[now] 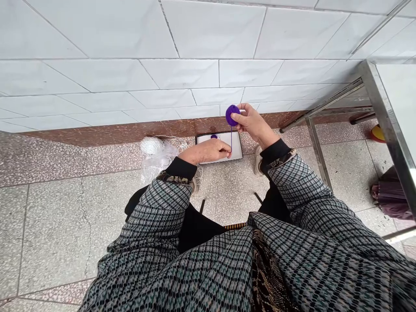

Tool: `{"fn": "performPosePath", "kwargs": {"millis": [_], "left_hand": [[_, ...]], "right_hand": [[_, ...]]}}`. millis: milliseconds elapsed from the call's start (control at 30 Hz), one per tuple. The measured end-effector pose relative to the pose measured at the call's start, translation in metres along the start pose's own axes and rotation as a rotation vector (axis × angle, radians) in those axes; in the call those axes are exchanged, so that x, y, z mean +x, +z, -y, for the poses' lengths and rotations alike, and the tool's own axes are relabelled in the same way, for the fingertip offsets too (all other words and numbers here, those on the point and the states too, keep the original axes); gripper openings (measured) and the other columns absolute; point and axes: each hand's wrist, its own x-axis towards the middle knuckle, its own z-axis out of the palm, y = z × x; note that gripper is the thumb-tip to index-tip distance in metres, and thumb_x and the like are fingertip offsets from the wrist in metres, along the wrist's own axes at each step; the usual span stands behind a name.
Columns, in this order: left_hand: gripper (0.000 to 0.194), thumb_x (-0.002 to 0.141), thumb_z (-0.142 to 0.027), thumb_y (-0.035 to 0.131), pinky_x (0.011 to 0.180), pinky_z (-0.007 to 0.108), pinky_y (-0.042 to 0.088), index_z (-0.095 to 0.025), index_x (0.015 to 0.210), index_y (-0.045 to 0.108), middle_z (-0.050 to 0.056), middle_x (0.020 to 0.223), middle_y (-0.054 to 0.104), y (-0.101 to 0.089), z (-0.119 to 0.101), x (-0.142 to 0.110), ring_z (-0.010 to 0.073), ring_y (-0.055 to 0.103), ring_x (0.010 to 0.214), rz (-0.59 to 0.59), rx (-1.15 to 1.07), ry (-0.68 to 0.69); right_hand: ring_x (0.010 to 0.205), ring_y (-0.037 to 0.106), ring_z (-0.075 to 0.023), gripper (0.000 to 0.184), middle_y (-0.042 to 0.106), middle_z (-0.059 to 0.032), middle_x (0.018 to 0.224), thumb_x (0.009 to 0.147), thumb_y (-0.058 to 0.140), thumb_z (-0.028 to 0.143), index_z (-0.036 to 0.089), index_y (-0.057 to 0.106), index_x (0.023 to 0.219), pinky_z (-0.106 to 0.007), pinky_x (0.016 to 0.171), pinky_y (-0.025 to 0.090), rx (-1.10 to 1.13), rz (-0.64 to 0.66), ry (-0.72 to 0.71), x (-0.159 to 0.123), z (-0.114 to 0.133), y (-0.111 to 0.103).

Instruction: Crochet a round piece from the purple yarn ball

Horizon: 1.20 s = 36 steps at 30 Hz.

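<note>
A round ball of purple yarn (232,115) is gripped by my right hand (251,123), thumb across its face and fingers behind. One strand of purple yarn (231,138) runs straight down from the ball to my left hand (208,151), whose fingers are pinched on it. Both hands are raised above a shallow white tray with a dark rim (238,151) on the floor. Inside the tray, near its far edge, lies a small purple piece (213,136), too small to make out fully. My left hand and wrist cover part of the tray.
Left of the tray lie a ball of white cord (151,146) and a clear plastic bag (156,167), with loose strands around. A white tiled wall (195,71) stands ahead. At right is a metal-framed table (386,108), with dark purple cloth (393,195) below it.
</note>
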Motion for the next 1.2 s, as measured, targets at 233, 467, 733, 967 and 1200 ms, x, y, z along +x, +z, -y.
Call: {"fn": "performPosePath", "kwargs": {"millis": [233,467,733,967,1200], "left_hand": [[0.020,0.094,-0.025,0.060,0.078,0.030,0.051,-0.018,0.088,0.077,0.005,0.086,0.078,-0.018,-0.006,-0.015,0.0160,0.066,0.077,-0.444,-0.040,-0.039],[0.016,0.095,-0.019,0.057,0.067,0.026,0.054,-0.019,0.086,0.069,0.000,0.072,0.066,-0.024,0.004,-0.011,0.0129,0.060,0.063,-0.706,-0.244,-0.192],[0.012,0.094,-0.022,0.058,0.070,0.025,0.058,-0.021,0.086,0.068,0.002,0.080,0.067,-0.019,0.012,-0.001,0.0160,0.063,0.076,-0.824,-0.344,-0.221],[0.016,0.098,-0.022,0.058,0.076,0.028,0.056,-0.019,0.088,0.070,0.003,0.087,0.073,-0.018,0.009,-0.002,0.0165,0.065,0.081,-0.833,-0.208,-0.178],[0.016,0.099,-0.017,0.060,0.089,0.030,0.059,-0.020,0.088,0.072,0.004,0.094,0.077,-0.017,0.004,-0.001,0.0172,0.069,0.089,-0.901,-0.160,-0.123]], "right_hand": [[0.069,0.057,-0.0143,0.036,0.066,0.0013,0.088,0.088,0.081,0.003,0.022,0.056,0.105,-0.027,0.062,0.046,-0.460,0.177,0.121,-0.013,0.007,0.012],[0.058,0.055,-0.0110,0.012,0.065,0.0031,0.079,0.107,0.067,0.013,0.021,0.062,0.115,-0.021,0.052,0.045,-0.094,0.492,0.190,-0.022,0.012,0.011],[0.060,0.065,-0.0097,0.023,0.074,0.0020,0.084,0.103,0.072,0.015,0.021,0.061,0.122,-0.018,0.058,0.057,0.276,0.485,0.241,-0.018,0.004,0.011],[0.068,0.078,-0.0140,0.023,0.077,-0.0025,0.089,0.101,0.081,0.021,0.020,0.062,0.113,-0.021,0.061,0.064,0.303,0.444,0.303,-0.019,0.008,0.011],[0.072,0.077,-0.0127,0.035,0.082,-0.0028,0.095,0.092,0.096,0.030,0.022,0.068,0.110,-0.018,0.057,0.060,0.310,0.442,0.301,-0.015,-0.002,0.016]]}}
